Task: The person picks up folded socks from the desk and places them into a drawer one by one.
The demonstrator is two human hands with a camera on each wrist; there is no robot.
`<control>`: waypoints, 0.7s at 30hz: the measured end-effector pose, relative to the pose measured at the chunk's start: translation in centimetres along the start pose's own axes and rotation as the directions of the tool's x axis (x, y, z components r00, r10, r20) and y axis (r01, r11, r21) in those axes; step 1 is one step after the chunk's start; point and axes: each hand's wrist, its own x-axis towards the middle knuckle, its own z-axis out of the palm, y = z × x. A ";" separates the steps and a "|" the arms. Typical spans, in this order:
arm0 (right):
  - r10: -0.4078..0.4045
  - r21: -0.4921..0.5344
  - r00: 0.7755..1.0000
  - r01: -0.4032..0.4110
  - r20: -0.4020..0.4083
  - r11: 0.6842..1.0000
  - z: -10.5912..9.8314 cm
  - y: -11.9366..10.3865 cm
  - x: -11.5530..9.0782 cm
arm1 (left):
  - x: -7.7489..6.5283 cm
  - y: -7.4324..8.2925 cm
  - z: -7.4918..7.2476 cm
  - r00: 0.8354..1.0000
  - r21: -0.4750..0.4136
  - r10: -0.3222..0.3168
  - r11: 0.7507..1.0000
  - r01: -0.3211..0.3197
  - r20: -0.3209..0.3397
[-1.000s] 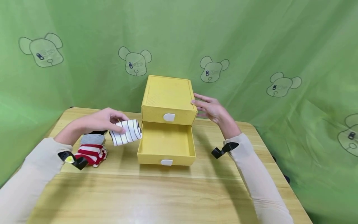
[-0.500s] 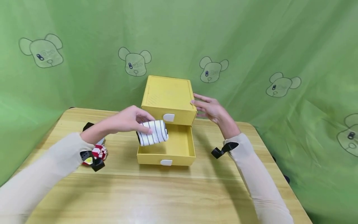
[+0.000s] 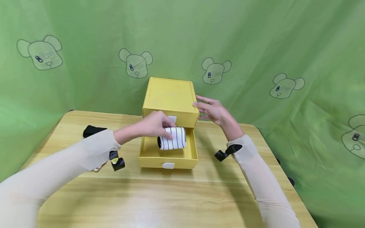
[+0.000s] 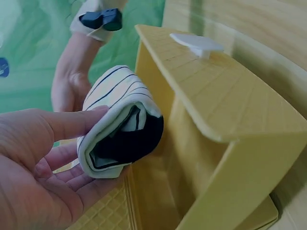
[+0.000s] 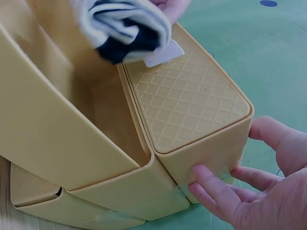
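My left hand [image 3: 156, 125] pinches a rolled-up sock [image 3: 177, 140], white with thin dark stripes, between thumb and fingers. It is over the pulled-out lower drawer [image 3: 154, 162] of a yellow drawer cabinet [image 3: 171, 94]. In the left wrist view the sock's rolled end [image 4: 127, 141] shows a dark patch, with the drawer beyond it. My right hand [image 3: 215, 112] rests its fingertips against the cabinet's right side, fingers fairly straight. The right wrist view shows those fingers [image 5: 216, 189] touching the side wall. The upper drawer, with its white handle [image 3: 172, 119], is closed.
On the left of the wooden table [image 3: 159, 199] lies a black fabric item [image 3: 92, 130]. My left sleeve [image 3: 85, 152] covers most of the other fabric there. A green curtain [image 3: 176, 38] with bear drawings hangs behind the table.
My left hand has moved right with the striped sock, from beside the cabinet to over the lower drawer. The left sleeve now covers the red-striped fabric. My right hand has stayed at the cabinet's side.
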 end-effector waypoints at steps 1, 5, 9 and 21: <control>-0.001 0.000 1.000 0.001 0.000 1.000 0.0 0.0 0.0 | 0.2 0.1 0.2 1.000 0.017 0.005 1.000 -0.005 0.005; -0.005 0.001 1.000 0.005 0.003 1.000 0.1 -0.1 0.0 | 1.0 0.6 0.7 1.000 0.066 0.025 0.998 -0.026 0.019; -0.003 -0.006 1.000 0.003 0.004 1.000 0.1 -0.2 -0.1 | 1.8 0.8 1.4 0.999 0.106 0.036 0.994 -0.038 0.023; 0.006 -0.006 1.000 -0.006 0.006 1.000 0.0 -0.1 -0.2 | 3.2 0.9 3.5 0.996 0.130 0.060 0.989 -0.067 0.061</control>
